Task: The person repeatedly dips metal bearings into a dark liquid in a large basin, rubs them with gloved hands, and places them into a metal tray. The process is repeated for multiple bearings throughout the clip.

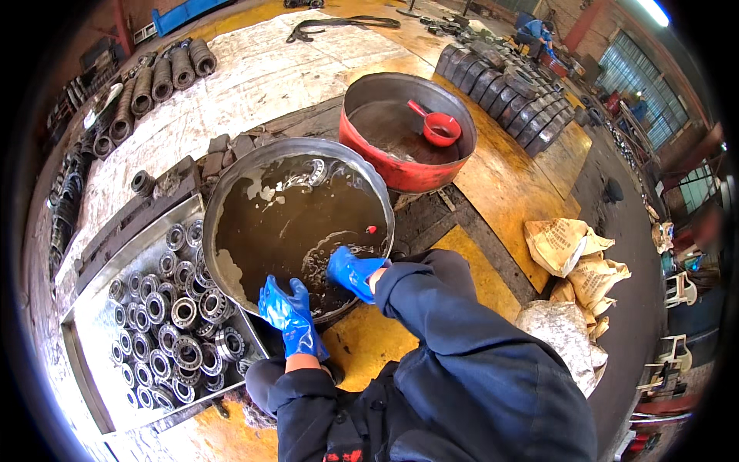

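In blue rubber gloves, both my hands work at a wide round metal tub [218,179] of murky brown liquid. My left hand [289,312] is above its near rim, fingers stretched out and thumb apart, with nothing seen in it. Closer to the right side, my right hand [352,273] reaches down at the liquid. Swirling ripples surround it; its fingertips are hidden, so I cannot tell whether it grips anything. A bearing [316,172] shows at the far side of the tub, among pale foam. A small red piece [371,229] lies near my right hand.
A metal tray [77,356] with many roller bearings [187,352] stands left of the tub. Behind it is a red drum [368,158] holding liquid and a red ladle [441,129]. Paper sacks [558,242] lie right; a person [535,35] works far off.
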Demonstrator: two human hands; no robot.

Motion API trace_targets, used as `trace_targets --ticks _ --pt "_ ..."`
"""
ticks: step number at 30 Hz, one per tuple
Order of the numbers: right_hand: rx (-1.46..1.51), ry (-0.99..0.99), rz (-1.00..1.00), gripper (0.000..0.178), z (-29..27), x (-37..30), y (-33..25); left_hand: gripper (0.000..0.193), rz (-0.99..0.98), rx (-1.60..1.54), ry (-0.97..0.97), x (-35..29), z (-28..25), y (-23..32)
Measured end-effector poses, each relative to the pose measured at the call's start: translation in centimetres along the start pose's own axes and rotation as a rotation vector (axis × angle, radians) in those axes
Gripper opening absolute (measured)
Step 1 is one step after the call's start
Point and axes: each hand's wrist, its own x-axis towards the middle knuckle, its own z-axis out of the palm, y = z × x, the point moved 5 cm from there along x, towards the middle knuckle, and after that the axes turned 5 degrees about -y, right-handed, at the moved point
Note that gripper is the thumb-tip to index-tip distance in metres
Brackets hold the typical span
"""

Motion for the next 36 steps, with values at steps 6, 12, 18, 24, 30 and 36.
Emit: trace_targets --ticks 6,12,18,24,30,36 --pt "0.902 0.095 0.25 0.032 1.3 -0.2 2.0 0.06 -0.043 0.007 -0.018 0.3 -0.5 -1.1" --pt "0.161 -0.174 -0.091 0.026 9.4 8.6 0.9 0.06 0.035 -0.077 -0.075 -0.3 0.8 4.5" --pt "0.842 0.1 0.34 0.028 5.3 4.9 1.3 0.061 -0.07 0.009 -0.081 0.5 -0.6 -0.5" --pt "0.47 -0.009 0.178 0.033 7.9 6.6 2.1 0.062 -0.002 -0.04 -0.077 -0.1 0.1 2.9" --pt "0.382 0.029 0.156 0.029 -0.1 5.8 -0.5 0.061 -0.08 0.024 -0.039 0.4 -1.1 -2.4" --pt "0.777 0.196 0.386 0.02 4.1 4.9 1.5 0.06 -0.028 0.021 -0.043 0.0 -0.6 -0.3"
